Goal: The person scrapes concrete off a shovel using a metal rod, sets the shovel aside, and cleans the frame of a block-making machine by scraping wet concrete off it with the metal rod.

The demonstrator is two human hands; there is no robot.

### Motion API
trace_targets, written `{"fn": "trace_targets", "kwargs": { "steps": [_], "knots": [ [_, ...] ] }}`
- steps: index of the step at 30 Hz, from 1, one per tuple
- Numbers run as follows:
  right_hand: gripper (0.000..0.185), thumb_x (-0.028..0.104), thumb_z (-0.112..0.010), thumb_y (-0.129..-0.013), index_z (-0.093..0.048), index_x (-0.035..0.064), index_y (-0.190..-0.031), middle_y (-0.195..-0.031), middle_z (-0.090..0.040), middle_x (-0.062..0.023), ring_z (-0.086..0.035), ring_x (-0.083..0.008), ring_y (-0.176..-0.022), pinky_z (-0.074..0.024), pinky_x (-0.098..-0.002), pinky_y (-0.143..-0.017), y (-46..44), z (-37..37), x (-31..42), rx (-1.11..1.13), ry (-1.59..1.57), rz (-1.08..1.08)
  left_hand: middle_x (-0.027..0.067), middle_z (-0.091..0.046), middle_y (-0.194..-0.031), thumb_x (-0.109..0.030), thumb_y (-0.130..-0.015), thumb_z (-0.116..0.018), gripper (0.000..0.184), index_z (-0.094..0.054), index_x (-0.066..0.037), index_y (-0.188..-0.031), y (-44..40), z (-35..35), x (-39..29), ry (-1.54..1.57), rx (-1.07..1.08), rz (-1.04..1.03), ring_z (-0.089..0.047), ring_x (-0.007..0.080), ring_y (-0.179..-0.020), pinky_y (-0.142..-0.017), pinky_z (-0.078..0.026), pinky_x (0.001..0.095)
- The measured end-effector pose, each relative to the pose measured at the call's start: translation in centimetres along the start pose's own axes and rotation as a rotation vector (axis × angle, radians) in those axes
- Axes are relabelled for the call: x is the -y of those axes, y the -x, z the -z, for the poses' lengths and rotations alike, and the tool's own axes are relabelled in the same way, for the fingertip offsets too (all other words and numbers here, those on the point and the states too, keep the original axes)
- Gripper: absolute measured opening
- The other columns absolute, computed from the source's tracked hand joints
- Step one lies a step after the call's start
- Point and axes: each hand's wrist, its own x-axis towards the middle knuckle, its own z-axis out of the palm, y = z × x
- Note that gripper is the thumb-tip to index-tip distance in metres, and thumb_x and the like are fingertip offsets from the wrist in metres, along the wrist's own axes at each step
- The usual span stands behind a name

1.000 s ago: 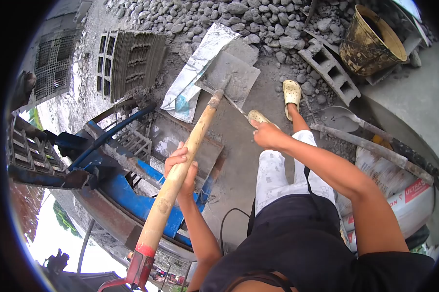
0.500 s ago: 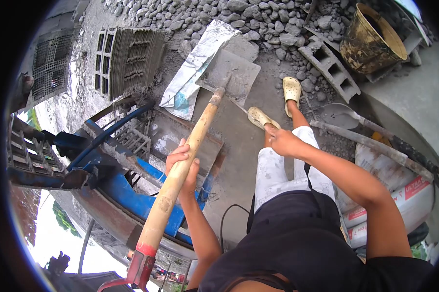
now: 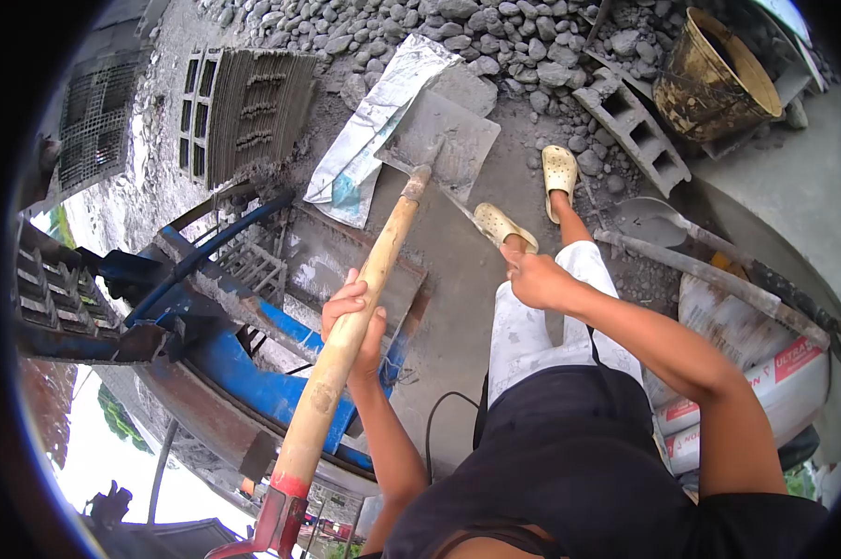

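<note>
Shovel [image 3: 337, 356] clamped in your left hand [image 3: 368, 350], for steadiness I guess | right hand [image 3: 542, 281] grips a thin tool [image 3: 466, 213], kinda blurry

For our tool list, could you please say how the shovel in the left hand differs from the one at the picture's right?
The held shovel has a square-cornered blade; the other shovel has a rounded one. The held shovel's shaft is pale wood, while the other shovel's looks dark. The left hand holds the held shovel; no hand touches the other shovel. Both have grey blades.
</note>
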Motion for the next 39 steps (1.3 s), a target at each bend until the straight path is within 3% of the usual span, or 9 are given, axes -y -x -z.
{"fn": "trace_targets", "kwargs": {
  "steps": [5,11,15,19,23,27,31,36,39],
  "knots": [
    [0.049,0.015,-0.042,-0.083,-0.032,0.0088,-0.130,-0.100,-0.055,-0.0231,-0.059,-0.0296,-0.078,-0.0460,-0.0344,-0.066,-1.5,1.0,1.7,-0.019,-0.125,-0.109,0.0139,-0.055,-0.101,0.006,-0.065,-0.059,0.028,-0.046,-0.006,-0.086,0.2,0.0,0.1,0.010,-0.011,0.004,-0.042,0.0374,-0.113,-0.096,-0.032,0.0456],
    [0.052,0.018,-0.043,-0.082,-0.032,0.0219,-0.132,-0.113,-0.037,-0.0211,-0.055,-0.0250,-0.070,-0.0469,-0.0342,-0.051,-0.7,1.5,0.9,0.073,-0.280,-0.148,0.0137,-0.055,-0.102,0.004,-0.065,-0.060,0.028,-0.047,-0.007,-0.086,-0.1,-0.2,-0.3,0.011,-0.015,0.025,-0.043,0.0357,-0.113,-0.096,-0.031,0.0447],
    [0.052,0.017,-0.043,-0.082,-0.031,0.0235,-0.132,-0.072,-0.050,-0.0094,-0.047,-0.0176,-0.046,-0.0398,-0.0330,-0.042,-2.8,2.2,1.6,0.102,-0.286,-0.178,0.0136,-0.055,-0.102,0.003,-0.065,-0.061,0.028,-0.046,-0.007,-0.087,-0.2,0.2,0.1,0.035,-0.011,0.009,-0.043,0.0357,-0.113,-0.097,-0.031,0.0449],
    [0.051,0.019,-0.042,-0.083,-0.031,0.0154,-0.132,-0.080,-0.054,-0.0137,-0.055,-0.0223,-0.062,-0.0435,-0.0339,-0.052,0.1,1.1,-2.0,-0.004,-0.183,0.025,0.0135,-0.055,-0.101,0.003,-0.066,-0.061,0.027,-0.046,-0.007,-0.087,0.2,0.1,0.0,0.028,0.001,0.010,-0.043,0.0357,-0.113,-0.097,-0.031,0.0449],
    [0.049,0.019,-0.044,-0.083,-0.033,0.0067,-0.129,-0.094,-0.054,-0.0227,-0.058,-0.0303,-0.074,-0.0452,-0.0372,-0.062,-1.2,1.7,0.9,0.090,-0.386,-0.315,0.0131,-0.055,-0.101,0.003,-0.066,-0.061,0.027,-0.046,-0.007,-0.085,0.3,0.0,-0.1,0.018,-0.024,0.024,-0.043,0.0358,-0.113,-0.097,-0.031,0.0448],
    [0.049,0.024,-0.044,-0.084,-0.033,0.0044,-0.127,-0.090,-0.053,-0.0181,-0.056,-0.0254,-0.061,-0.0436,-0.0366,-0.055,0.6,0.5,-1.2,-0.125,0.016,0.175,0.0129,-0.055,-0.101,0.005,-0.065,-0.060,0.028,-0.046,-0.006,-0.085,0.3,0.0,0.4,0.028,-0.035,0.035,-0.042,0.0360,-0.114,-0.097,-0.031,0.0449],
    [0.047,0.015,-0.043,-0.084,-0.032,0.0047,-0.128,-0.098,-0.052,-0.0229,-0.058,-0.0271,-0.063,-0.0450,-0.0343,-0.055,-0.5,1.5,0.6,0.112,-0.299,-0.142,0.0131,-0.055,-0.101,0.006,-0.065,-0.059,0.027,-0.046,-0.006,-0.085,1.0,-0.1,0.4,0.021,-0.028,0.020,-0.042,0.0363,-0.114,-0.096,-0.031,0.0452],
    [0.048,0.018,-0.046,-0.083,-0.032,0.0117,-0.129,-0.071,-0.054,-0.0112,-0.053,-0.0229,-0.053,-0.0417,-0.0357,-0.047,-0.4,-1.6,-3.3,-0.221,-0.047,0.174,0.0135,-0.055,-0.101,0.008,-0.064,-0.057,0.027,-0.046,-0.006,-0.085,1.0,0.0,0.7,0.031,-0.026,0.001,-0.042,0.0358,-0.114,-0.097,-0.031,0.0450],
    [0.048,0.017,-0.045,-0.082,-0.034,0.0101,-0.128,-0.090,-0.056,-0.0218,-0.059,-0.0280,-0.067,-0.0457,-0.0354,-0.057,-0.1,2.1,1.3,0.120,-0.321,-0.200,0.0138,-0.055,-0.100,0.008,-0.064,-0.057,0.028,-0.046,-0.006,-0.085,1.0,-0.3,0.4,0.034,-0.031,0.004,-0.042,0.0358,-0.114,-0.097,-0.031,0.0451]
  ]
}}
